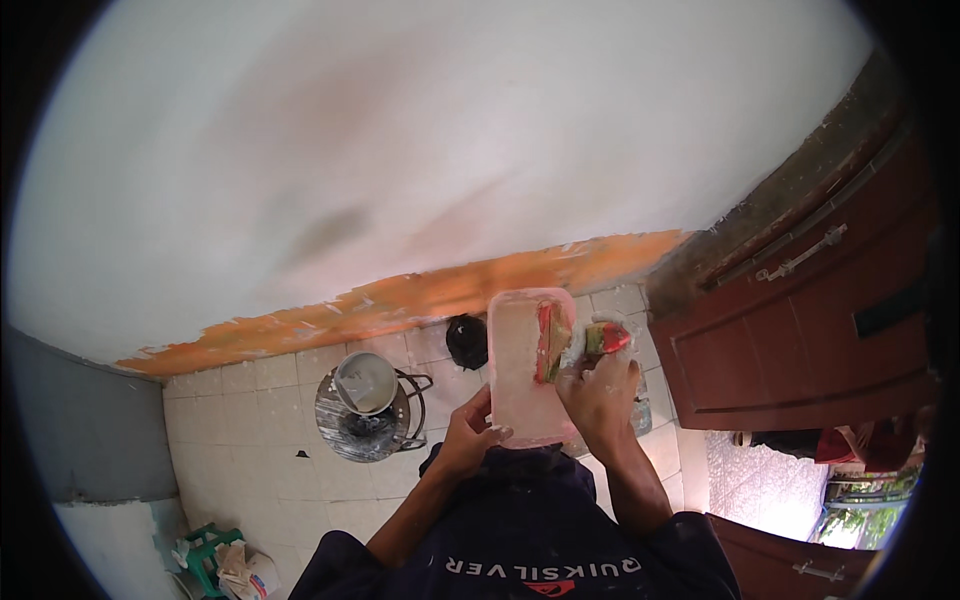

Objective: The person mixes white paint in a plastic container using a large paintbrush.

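A shallow pink tray (516,365) smeared with pale putty is in front of my body. My left hand (467,435) grips its near left rim, with the thumb at the edge. My right hand (603,400) is closed round a putty scraper (606,339), just beyond the tray's right side. This scraper is red and green and has whitish paste on it. A second flat tool (548,340), red and brownish-yellow, lies in the right half of the tray; its exact kind is unclear. Pale paste sticks to my fingers.
Ahead is a white wall (400,150) with an orange strip along its base. A bucket (367,383) stands on a round stool (352,440) at left. A black bag-like bundle (467,341) sits by the wall. Right is a brown door (770,350); a person (850,445) shows beyond it.
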Demonstrator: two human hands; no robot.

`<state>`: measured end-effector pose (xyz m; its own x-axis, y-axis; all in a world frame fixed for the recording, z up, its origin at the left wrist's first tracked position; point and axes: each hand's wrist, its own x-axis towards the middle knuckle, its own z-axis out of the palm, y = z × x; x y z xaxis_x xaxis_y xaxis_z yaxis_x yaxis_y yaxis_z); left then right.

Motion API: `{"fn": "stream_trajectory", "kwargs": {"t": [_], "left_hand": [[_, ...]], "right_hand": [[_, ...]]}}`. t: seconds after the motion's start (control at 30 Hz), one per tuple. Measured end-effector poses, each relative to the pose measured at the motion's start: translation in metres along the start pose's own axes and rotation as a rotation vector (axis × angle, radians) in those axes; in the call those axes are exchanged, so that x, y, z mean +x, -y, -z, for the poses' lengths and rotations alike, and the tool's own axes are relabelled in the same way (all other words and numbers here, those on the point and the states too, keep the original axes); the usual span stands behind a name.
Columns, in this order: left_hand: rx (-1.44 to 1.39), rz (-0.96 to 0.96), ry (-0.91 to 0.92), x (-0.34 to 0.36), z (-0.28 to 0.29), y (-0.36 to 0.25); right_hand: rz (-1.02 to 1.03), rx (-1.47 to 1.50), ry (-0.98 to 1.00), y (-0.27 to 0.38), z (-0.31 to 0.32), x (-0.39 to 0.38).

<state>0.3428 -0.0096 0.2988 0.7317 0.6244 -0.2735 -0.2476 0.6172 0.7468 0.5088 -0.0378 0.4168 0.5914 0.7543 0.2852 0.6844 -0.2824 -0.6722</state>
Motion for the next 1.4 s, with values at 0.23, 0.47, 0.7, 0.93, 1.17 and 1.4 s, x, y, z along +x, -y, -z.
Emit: {"fn": "stream_trajectory", "kwargs": {"t": [0.23,0.47,0.7,0.93,1.17,1.4], "left_hand": [[0.089,-0.014,0.046,-0.001,0.005,0.005],[0.032,0.026,-0.028,-0.003,0.006,0.003],[-0.026,-0.025,-0.025,-0.003,0.006,0.004],[-0.015,-0.01,-0.009,-0.002,0.011,0.006],[0.09,0.022,0.015,-0.009,0.009,0.003],[0.085,0.045,-0.045,-0.014,0.014,0.002]], "right_hand": [[0.044,0.179,0.123,-0.006,-0.013,0.011],[0.121,0.128,0.262,-0.009,-0.008,-0.01],[-0.1,0.274,0.202,-0.017,0.01,-0.004],[-0.126,0.146,0.06,-0.018,-0.002,0.009],[-0.061,0.24,0.14,-0.013,-0.02,0.012],[0.087,0.329,0.192,-0.016,-0.022,-0.003]]}}
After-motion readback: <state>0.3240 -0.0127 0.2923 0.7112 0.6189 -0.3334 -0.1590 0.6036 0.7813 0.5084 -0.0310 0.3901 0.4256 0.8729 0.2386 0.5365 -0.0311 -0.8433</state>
